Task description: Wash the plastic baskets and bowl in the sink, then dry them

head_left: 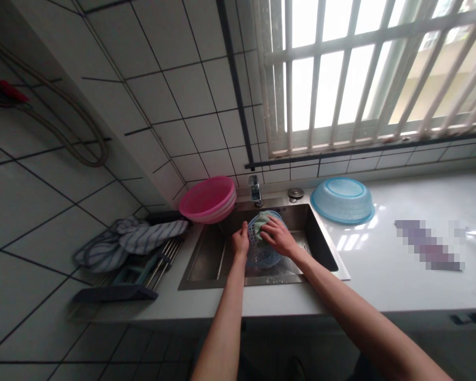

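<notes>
A blue perforated plastic basket point(264, 253) is held tilted over the steel sink point(206, 262). My left hand point(241, 242) grips its left rim with the fingers closed. My right hand point(276, 235) presses a pale green cloth point(262, 219) against the basket's upper part, with the fingers bent over the cloth. Both arms reach in from the bottom of the view.
A pink basket stack point(208, 199) sits left of the tap point(255, 189). An upturned blue basin point(343, 199) lies on the white counter point(381, 270) at right. A striped cloth point(130, 238) lies over a dish rack point(143, 272) at left. Tiled wall and barred window behind.
</notes>
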Motion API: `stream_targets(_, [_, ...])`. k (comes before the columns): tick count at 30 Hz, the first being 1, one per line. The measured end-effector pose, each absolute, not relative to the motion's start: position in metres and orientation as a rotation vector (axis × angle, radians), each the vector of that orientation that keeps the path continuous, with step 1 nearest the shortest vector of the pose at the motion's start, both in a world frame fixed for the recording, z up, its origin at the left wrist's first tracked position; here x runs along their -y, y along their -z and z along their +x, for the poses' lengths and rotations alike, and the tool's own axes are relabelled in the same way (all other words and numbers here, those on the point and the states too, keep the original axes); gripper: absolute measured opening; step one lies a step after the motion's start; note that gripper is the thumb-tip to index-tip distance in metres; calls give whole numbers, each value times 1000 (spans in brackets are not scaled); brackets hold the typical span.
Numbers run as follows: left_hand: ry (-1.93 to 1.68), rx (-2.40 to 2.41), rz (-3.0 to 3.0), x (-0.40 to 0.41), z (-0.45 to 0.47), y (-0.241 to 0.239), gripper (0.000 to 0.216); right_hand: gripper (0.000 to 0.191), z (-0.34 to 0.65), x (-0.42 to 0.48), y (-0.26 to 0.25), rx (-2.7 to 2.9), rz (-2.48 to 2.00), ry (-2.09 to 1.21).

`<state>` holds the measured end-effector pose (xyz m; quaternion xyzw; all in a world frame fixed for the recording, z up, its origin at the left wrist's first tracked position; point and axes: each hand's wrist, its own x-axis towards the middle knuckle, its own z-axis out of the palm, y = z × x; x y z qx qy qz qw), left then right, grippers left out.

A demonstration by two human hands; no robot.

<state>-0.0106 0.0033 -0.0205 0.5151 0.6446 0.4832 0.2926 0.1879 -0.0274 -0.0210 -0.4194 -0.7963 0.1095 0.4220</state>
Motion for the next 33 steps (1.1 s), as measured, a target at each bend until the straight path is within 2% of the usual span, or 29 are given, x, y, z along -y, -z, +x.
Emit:
stream_targets(3, [-1264, -1712, 1344, -3, -11, 24, 86, 38, 204, 13, 33, 1683, -1269, -425])
stream_targets(5, [-1252, -1682, 1348, -4, -9, 24, 86, 37, 204, 14, 35, 1642, -1312, -443])
stream_targets(12, [-1305, -1458, 1493, -7, 0, 25, 87, 21, 176, 35, 18, 2135, -969, -251])
stream_targets(18, [-1268, -1378, 1393, -5, 0, 31, 79, 34, 213, 6, 34, 1546, -1315, -379])
stream_targets(21, [-1243, -1272, 1440, -6, 0, 35, 68, 33, 224, 2, 38, 1515, -1356, -361])
stream_targets(23, [-1231, -1234, 1505, -9, -1, 35, 49, 30, 221, 6, 36, 1627, -1349, -312])
stream_targets(25, [-1272, -1298, 1533, -11, -2, 34, 28, 26, 212, 12, 32, 1753, -1337, -254])
stream_targets(29, [-1395, -1574, 1487, -12, -6, 24, 43, 19, 185, 29, 21, 1975, -1236, -167])
stream_targets(32, [-1230, -1737, 1462, -10, -7, 16, 32, 16, 168, 40, 15, 2138, -1097, -120])
stream_targets(33, [-1133, -1789, 1439, -9, -8, 14, 37, 16, 166, 42, 13, 2172, -1055, -111])
